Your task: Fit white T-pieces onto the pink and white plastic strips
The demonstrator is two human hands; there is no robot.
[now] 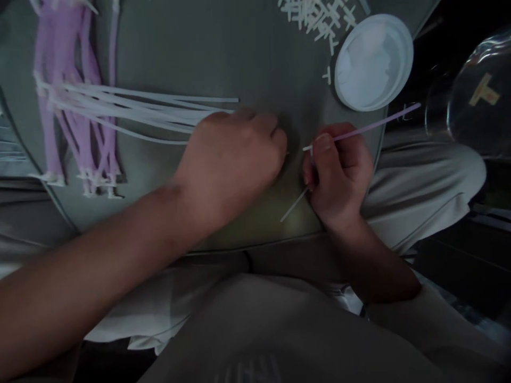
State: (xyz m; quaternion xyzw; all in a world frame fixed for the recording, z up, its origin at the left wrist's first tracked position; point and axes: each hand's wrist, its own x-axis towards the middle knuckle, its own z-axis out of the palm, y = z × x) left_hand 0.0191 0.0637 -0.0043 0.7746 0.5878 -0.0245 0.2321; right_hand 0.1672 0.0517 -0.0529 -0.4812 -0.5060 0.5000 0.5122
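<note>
Dull green-grey table [171, 53] under dim light forms the working surface, its near edge against the seated person. Right hand [339, 173]: thumb and fingers closed in a pinch on a small white fitting [306, 148], whose tip protrudes toward the left hand. A purple tube [387, 119] extends from this grip to the upper right; a thin pale strand [295, 204] emerges below it. Left hand [235, 154]: fingers curled under, apart from the right; fingertips hidden, so how far it is closed and whether it grips anything cannot be told.

Assessment: the step appears to be handling the fitting at its joint. Good practice would be a pinch close behind the tip, the end exposed and squarely aligned, any push straight and gradual, the thin tubing unkinked.

Beyond the left hand, white tubes [179, 100] run to a bundle of purple tubes [48, 127] at far left. Past the right hand stand a white bowl [407, 58] and, beside it, loose white connectors [315, 16]. Clear container [485, 96], far right, carries tape.
</note>
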